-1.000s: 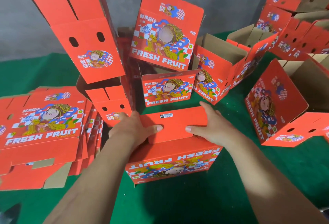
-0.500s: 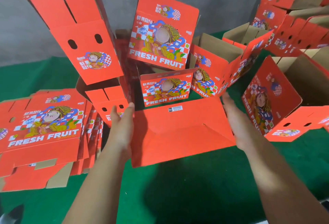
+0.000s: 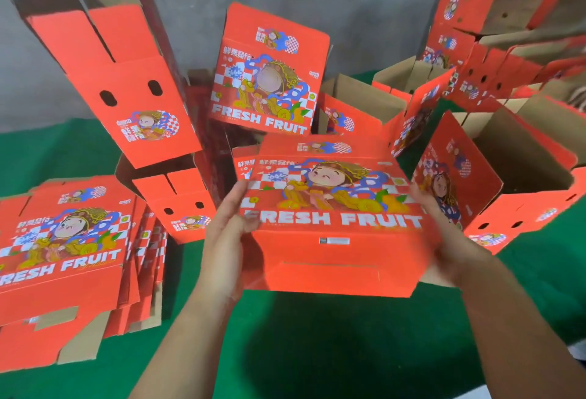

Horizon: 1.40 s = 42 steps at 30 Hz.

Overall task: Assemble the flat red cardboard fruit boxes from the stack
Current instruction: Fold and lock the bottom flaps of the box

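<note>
A red cardboard box point(image 3: 336, 224) is held above the green bench point(image 3: 317, 351), near the middle of the view, between both hands. Its printed face is turned toward the camera, with the plain red bottom panel below it. The left hand point(image 3: 226, 240) is laid against the box's left edge with fingers nearly straight, the thumb resting on the printed face. The right hand point(image 3: 444, 240) is set against the right edge; its fingers are partly hidden behind the box, so whether the grip there is curled or flat cannot be told.

On the held box "FRESH FRUIT" can be read in white capitals under a cartoon figure, with Chinese characters at the upper left and a small white sticker on the bottom panel, too small to read.

To the left, a stack of flat boxes point(image 3: 73, 249) is left on the bench, still unfolded, bearing the same "FRESH FRUIT" print. Behind and to the right, many assembled boxes point(image 3: 507, 176) are piled, open and tipped at various angles.

The task is judged to be well underway: a good number of boxes are formed, the one in hand appears closed at the bottom, and a sizeable stack remains.
</note>
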{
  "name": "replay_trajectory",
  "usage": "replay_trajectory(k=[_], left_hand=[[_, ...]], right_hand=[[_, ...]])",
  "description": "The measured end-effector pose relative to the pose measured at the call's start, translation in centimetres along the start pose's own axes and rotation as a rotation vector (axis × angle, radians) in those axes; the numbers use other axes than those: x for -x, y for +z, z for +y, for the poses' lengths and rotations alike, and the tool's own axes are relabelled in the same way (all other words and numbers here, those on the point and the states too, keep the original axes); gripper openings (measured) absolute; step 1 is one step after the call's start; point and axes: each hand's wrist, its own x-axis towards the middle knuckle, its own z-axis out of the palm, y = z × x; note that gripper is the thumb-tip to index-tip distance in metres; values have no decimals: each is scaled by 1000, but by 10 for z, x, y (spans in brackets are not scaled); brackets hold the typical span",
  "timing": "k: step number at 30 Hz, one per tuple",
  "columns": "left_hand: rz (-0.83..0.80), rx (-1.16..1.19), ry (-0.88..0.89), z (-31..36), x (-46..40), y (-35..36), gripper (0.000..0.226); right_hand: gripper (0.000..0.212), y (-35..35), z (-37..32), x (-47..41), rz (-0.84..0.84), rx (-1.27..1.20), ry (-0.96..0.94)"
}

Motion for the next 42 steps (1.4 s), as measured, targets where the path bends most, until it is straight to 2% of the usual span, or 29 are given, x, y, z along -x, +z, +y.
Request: replay_trajectory(k=[3,6,7,10,12,17,19,21,26,28,31,33,35,38,42], left_hand=[[-96,-111,58,5,-6,2,69],[-71,-343,167,17,-20,18,64],[-51,-389,183,18,-27,25,60],[-42,-552,203,22,-40,43,51],[-48,-635,265,23,-41,50,54],[-206,-602,346,32,-38,65,69],[-227,-715,332,36,-49,70,63],[-240,-758,338,43,-62,77,56],[-280,-632,224,55,-91,102,47],[-295,-609,204,59,-101,113,47],[-294,-620,215,59,-116,122,43],[-289,-596,191,56,-122,124,33],[-276,-552,148,52,-127,127,33],[-301,-510,90,45,-134,128,52],[-271,-482,10,31,-143,127,35]], right_hand=[[76,-10,-6,6,-20,45,-53],[96,-5,-16,2,60,91,-263],[94,-3,-20,-1,93,108,-346],[60,1,-33,-8,123,154,-555],[53,-4,-42,-7,135,168,-636],[69,-19,-66,-4,173,100,-879],[69,-6,-75,-13,213,110,-979],[78,14,-84,-27,266,126,-1041],[102,63,-121,-70,421,223,-1232],[118,72,-143,-85,557,366,-1334],[127,79,-171,-108,925,641,-1497],[133,86,-179,-126,1105,779,-1440],[140,88,-178,-150,1146,843,-1243],[142,73,-174,-184,1118,816,-875],[139,54,-164,-205,956,903,-656]])
